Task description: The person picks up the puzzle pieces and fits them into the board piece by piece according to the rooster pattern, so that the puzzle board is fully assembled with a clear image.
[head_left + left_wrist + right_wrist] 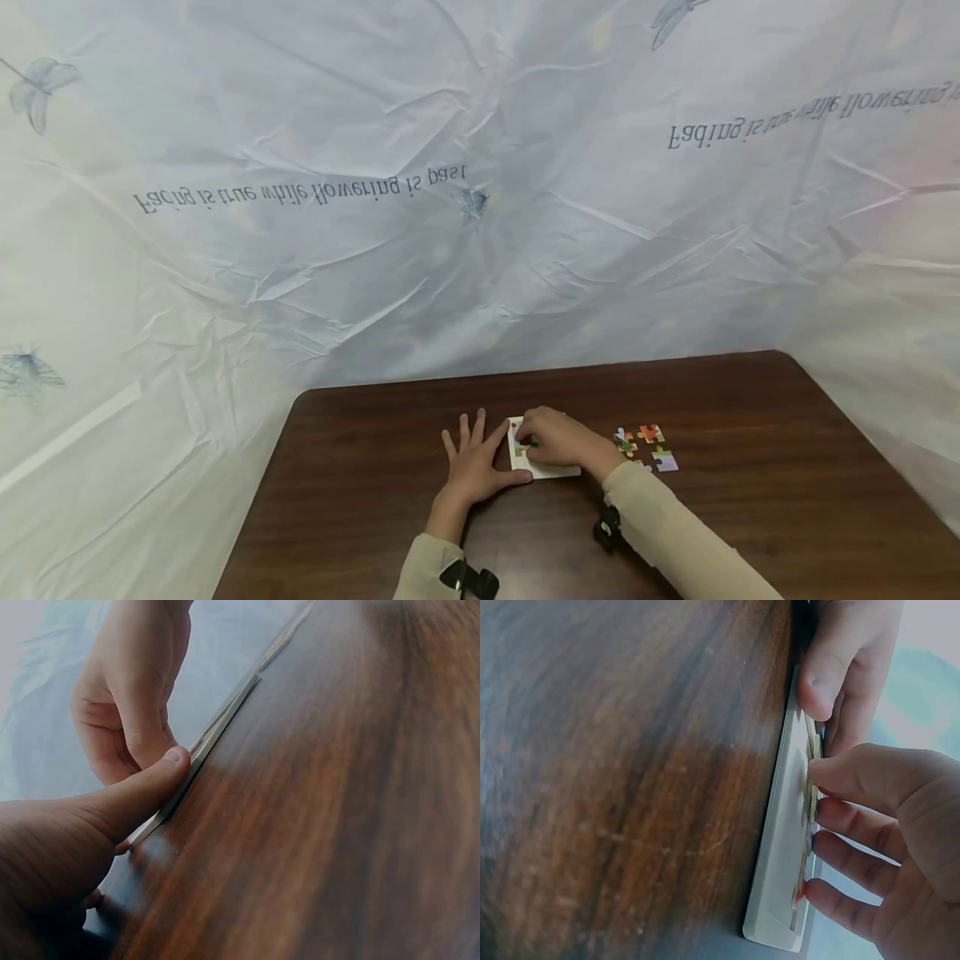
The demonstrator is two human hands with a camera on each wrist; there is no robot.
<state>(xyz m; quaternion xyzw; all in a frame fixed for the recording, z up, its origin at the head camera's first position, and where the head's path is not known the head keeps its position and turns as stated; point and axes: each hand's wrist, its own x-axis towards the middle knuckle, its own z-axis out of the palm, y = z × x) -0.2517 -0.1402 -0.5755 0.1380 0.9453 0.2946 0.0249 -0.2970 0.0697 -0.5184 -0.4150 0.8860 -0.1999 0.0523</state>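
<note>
A small white puzzle board point(555, 472) lies on the brown table, with several coloured jigsaw pieces point(519, 451) inside its frame. My left hand point(474, 468) is spread flat at the board's left side; its thumb and index finger touch the edge. Over the board is my right hand point(564, 438), fingers bent down. In the right wrist view, its thumb and fingertips are at a puzzle piece point(814, 787) within the tray, and they seem to pinch it. The hand covers much of the board in the head view.
Several loose puzzle pieces point(651, 433) lie right of the board, partly behind the right forearm. The dark wooden table point(360, 475) has a rounded back edge against a pale printed cloth point(420, 283). A black camera strap point(609, 527) is on each wrist.
</note>
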